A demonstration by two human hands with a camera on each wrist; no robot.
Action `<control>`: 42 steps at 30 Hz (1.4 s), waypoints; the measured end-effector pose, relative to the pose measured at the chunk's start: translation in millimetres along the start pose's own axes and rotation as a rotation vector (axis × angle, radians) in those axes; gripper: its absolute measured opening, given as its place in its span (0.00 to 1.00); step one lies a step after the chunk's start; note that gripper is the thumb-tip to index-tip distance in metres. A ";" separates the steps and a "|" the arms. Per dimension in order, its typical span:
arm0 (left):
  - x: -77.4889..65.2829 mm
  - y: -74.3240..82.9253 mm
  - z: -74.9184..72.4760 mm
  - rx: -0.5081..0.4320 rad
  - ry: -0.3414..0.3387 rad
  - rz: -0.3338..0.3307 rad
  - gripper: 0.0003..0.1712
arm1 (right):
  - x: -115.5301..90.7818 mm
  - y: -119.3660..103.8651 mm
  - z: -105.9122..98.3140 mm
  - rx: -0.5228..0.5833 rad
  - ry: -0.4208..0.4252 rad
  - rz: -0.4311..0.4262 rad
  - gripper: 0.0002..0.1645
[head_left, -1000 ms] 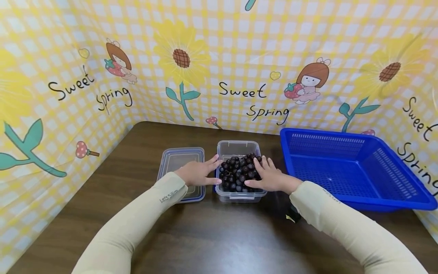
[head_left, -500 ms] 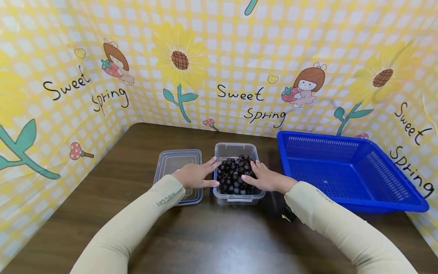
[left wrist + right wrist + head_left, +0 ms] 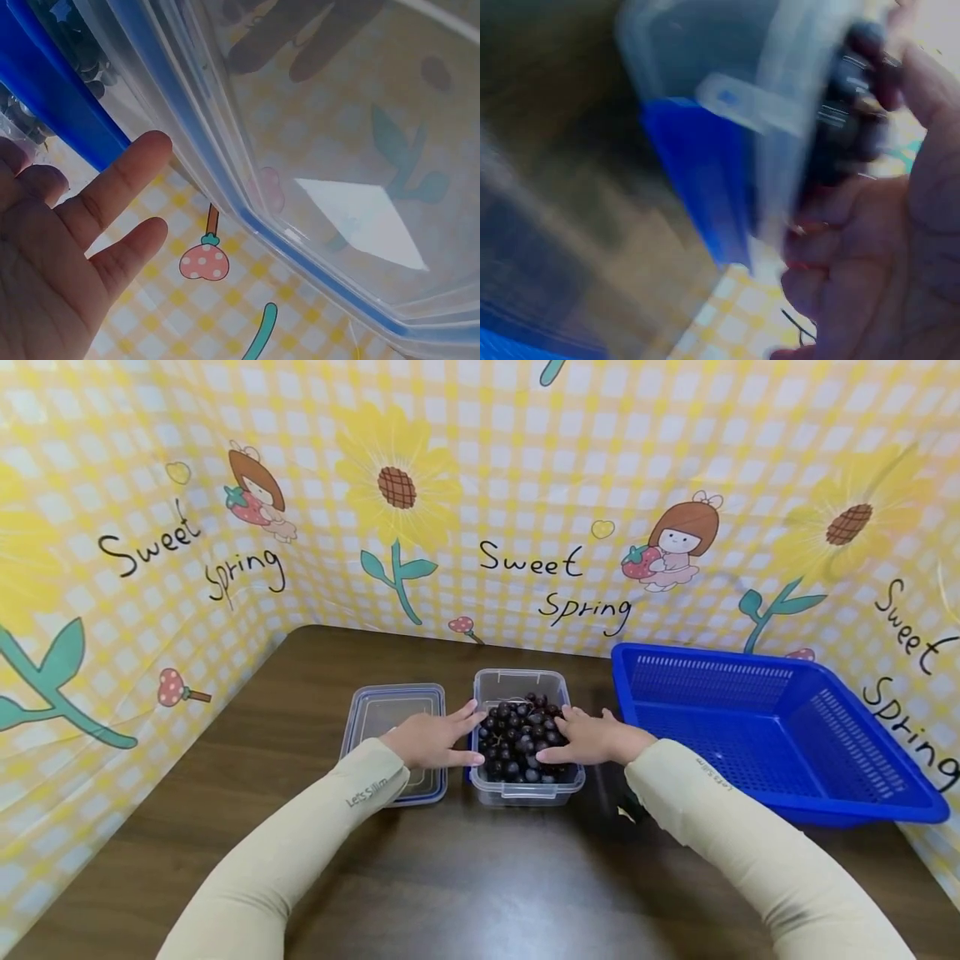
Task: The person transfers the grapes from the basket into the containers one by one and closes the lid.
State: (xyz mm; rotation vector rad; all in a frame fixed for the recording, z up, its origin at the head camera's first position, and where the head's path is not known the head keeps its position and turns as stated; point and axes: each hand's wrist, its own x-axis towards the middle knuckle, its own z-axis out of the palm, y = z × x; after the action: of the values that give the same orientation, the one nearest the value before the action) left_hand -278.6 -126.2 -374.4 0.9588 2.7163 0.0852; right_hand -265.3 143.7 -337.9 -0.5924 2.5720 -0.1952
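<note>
Dark grapes (image 3: 517,735) fill much of a clear plastic box (image 3: 528,792) in the head view, heaped toward its front. At the box's left side, my left hand (image 3: 431,739) spreads its fingers and touches the rim, its palm over the clear lid (image 3: 371,714). My right hand (image 3: 596,737) lies at the right rim with its fingers against the grapes. The left wrist view shows the left hand (image 3: 60,262) with extended fingers close to the blue-sealed lid (image 3: 337,127). In the blurred right wrist view, the right hand's fingers reach the grapes (image 3: 847,112) beside a blue clip (image 3: 697,172).
A large blue perforated basket (image 3: 712,653) stands to the right on the brown wooden table (image 3: 450,877). A small dark object with a yellow patch (image 3: 626,813) is partly hidden near the right forearm. A patterned yellow-checked cloth (image 3: 525,468) surrounds the table.
My right hand has drawn slightly toward the box's right edge, and its fingers are more bent. Grapes at the right rim now sit lower inside. The left hand stays in place.
</note>
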 end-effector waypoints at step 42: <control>-114.9 -47.5 15.8 -0.754 0.484 -0.306 0.39 | 23.0 -149.5 76.9 0.683 0.079 -0.187 0.54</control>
State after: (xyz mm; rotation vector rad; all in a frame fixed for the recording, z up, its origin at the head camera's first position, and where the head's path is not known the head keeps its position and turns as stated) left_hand -217.4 -235.5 -370.7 0.3168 2.7890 1.3118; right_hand -189.6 -2.6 -378.7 -0.5558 2.3002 -1.1185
